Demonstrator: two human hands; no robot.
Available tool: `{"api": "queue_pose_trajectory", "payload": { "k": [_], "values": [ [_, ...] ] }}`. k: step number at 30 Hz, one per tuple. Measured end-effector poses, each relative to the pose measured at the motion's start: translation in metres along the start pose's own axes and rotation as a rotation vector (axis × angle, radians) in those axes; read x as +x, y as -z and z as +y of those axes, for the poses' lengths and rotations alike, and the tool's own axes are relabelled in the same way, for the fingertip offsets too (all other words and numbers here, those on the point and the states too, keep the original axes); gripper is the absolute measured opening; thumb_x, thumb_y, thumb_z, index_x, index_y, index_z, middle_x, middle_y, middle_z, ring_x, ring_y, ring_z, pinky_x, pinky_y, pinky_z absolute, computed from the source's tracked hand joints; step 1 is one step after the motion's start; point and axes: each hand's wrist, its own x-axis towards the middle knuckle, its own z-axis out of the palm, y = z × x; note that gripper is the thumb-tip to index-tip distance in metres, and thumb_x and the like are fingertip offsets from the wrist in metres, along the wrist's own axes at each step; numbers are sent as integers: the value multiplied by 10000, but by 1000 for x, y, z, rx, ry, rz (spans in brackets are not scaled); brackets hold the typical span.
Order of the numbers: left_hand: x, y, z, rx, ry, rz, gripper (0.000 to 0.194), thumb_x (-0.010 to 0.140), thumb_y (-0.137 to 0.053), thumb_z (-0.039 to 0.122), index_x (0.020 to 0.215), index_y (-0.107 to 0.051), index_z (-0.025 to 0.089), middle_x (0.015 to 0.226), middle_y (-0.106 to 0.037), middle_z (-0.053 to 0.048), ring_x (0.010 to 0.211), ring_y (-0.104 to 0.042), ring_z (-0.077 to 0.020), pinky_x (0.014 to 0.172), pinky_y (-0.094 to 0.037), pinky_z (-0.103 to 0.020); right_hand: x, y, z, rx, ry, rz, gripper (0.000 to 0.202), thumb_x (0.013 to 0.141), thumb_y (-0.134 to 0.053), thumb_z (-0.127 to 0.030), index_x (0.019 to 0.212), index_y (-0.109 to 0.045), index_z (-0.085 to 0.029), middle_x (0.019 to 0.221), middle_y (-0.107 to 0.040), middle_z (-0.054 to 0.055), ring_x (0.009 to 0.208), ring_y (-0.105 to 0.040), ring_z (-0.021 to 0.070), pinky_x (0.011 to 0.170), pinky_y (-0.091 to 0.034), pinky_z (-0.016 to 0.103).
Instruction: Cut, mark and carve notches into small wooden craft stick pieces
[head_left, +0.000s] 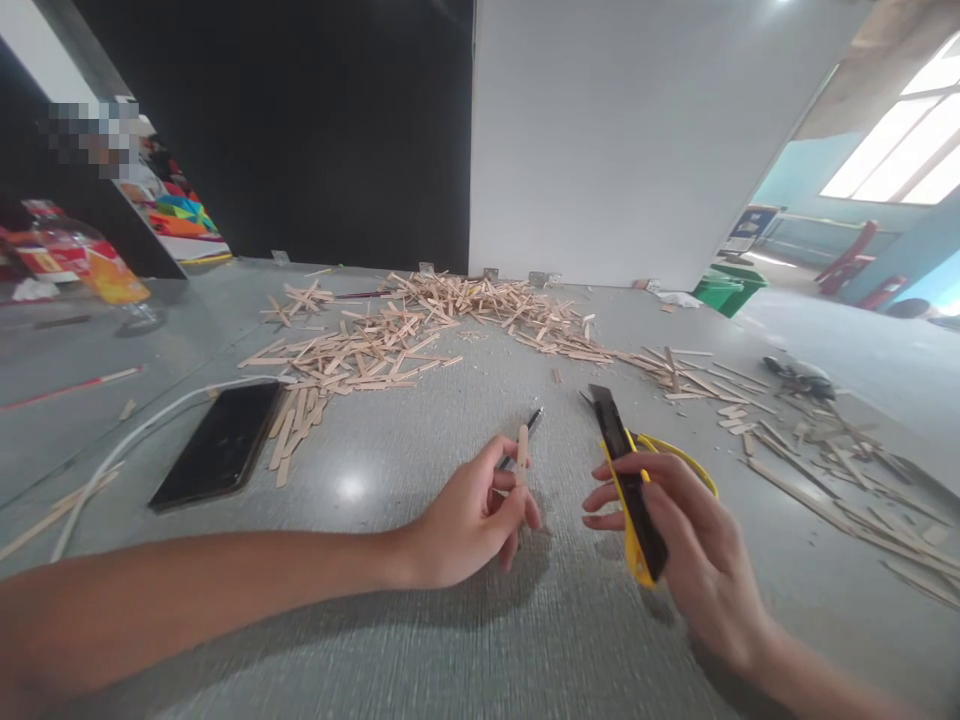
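Note:
Between the thumb and fingers of my left hand (480,515) is a short wooden craft stick (523,447), held upright. Behind that stick a dark pen (535,417) lies on the grey tabletop (360,620), partly hidden by my fingers. My right hand (694,540) grips a yellow and black utility knife (634,500), its end pointing away from me. Just beyond the knife are scissors with yellow handles (686,458), partly covered by my right hand. The two hands are apart, both above the table.
Loose craft sticks (360,350) are heaped in an arc across the back, and more pieces (847,480) lie scattered at right. On the left are a phone (221,445), a white cable (135,435) and a drink bottle (116,275). Black and white panels (585,140) stand behind.

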Motion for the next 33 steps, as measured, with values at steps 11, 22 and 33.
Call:
{"api": "queue_pose_trajectory", "payload": {
  "k": [11,22,33],
  "values": [
    [2,3,5,4,95,-117,261,1077,-437,431,1239,-378,236,771,-648,37,408,-525,-70,399,-392,-167,0,-10,-6,-412,236,175,123,886,-755,-327,882,-644,-274,551,-520,-80,407,-505,107,380,-434,195],
    [5,3,6,-9,152,-298,315,1056,-484,500,1169,-355,236,864,-716,-9,382,-515,-60,389,-371,-166,-11,-16,-21,-333,223,-1,104,962,-621,-213,1011,-701,-258,576,-726,-58,375,-643,120,401,-539,186],
    [4,4,5,45,160,-326,390,1049,-463,573,1200,-353,230,855,-694,-4,430,-484,-60,403,-383,-165,-16,-14,-1,-382,273,-27,217,954,-672,-180,1138,-698,-293,744,-792,-62,542,-739,117,582,-619,190]
  ]
}}
